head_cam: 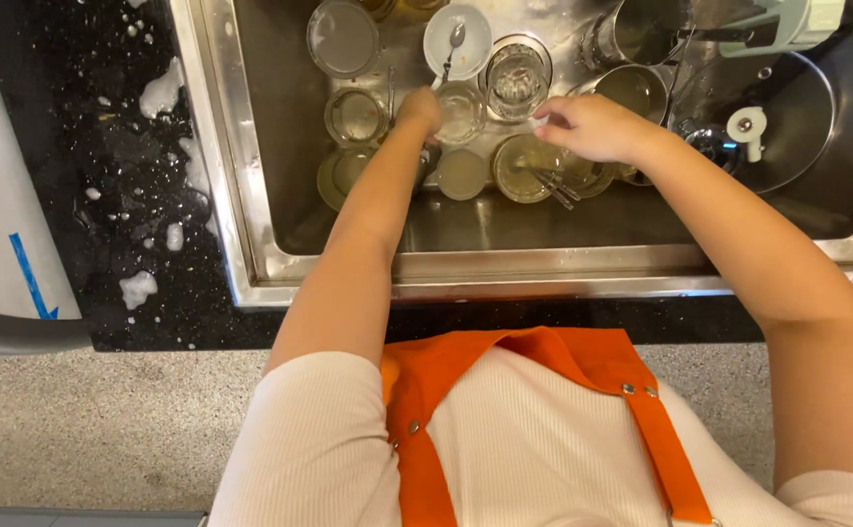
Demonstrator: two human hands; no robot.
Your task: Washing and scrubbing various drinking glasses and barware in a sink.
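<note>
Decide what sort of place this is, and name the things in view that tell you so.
Most likely a kitchen dishwashing spot. A steel sink is crowded with glasses, small bowls and metal pots; suds fleck the dark counter; both hands, left hand and right hand, reach in.

left hand [419, 105] fingers hidden among glasses, metal pot [641, 29] cut off at top edge
</note>
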